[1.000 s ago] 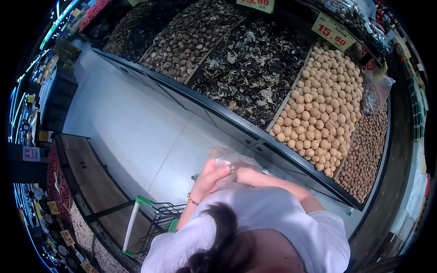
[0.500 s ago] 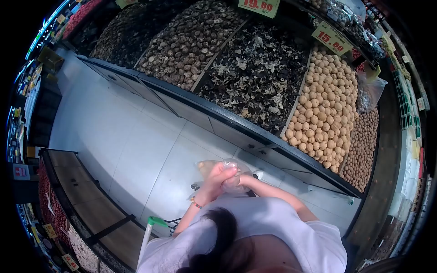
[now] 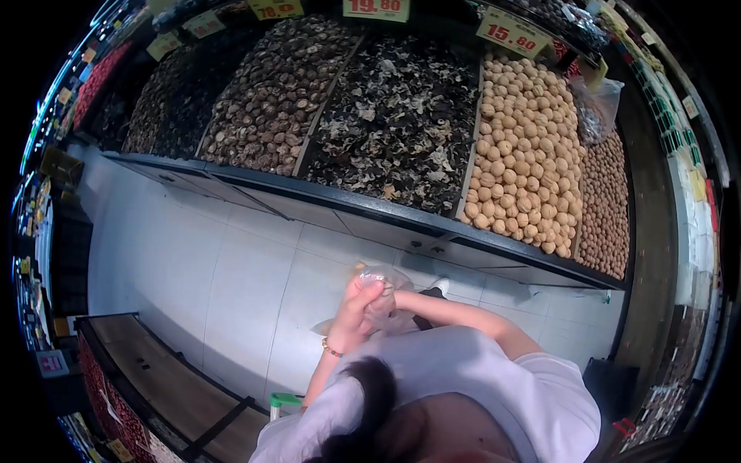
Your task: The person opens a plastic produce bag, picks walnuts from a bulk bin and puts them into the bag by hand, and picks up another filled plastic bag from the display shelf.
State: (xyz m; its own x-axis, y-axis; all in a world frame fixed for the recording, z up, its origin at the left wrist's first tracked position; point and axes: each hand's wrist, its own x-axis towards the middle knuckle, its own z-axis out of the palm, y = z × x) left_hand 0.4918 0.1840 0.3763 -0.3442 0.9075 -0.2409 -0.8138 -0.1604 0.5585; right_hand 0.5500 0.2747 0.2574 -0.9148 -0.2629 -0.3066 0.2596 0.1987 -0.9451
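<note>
My left hand [image 3: 356, 309], with a beaded bracelet at its wrist, is closed on a clear plastic bag [image 3: 380, 276] in front of my chest. Against it, at the bag's right side, is my right hand [image 3: 390, 302], its fingers mostly hidden by the plastic and the left hand. Something pale yellow shows through the bag's left edge. Both hands are over the floor, apart from the display bins.
Ahead runs a long bin counter with dried mushrooms [image 3: 266, 100], black fungus [image 3: 394, 123], walnuts [image 3: 525, 154] and smaller brown nuts [image 3: 604, 208]. Price signs [image 3: 513, 32] stand behind. A wooden-topped stand [image 3: 170, 378] is at lower left, a green cart handle [image 3: 285, 400] beside my left arm.
The view has turned, so the counter lies more level and the cart is mostly out of sight. My hands remain together at the bag, which looks more bunched up.
</note>
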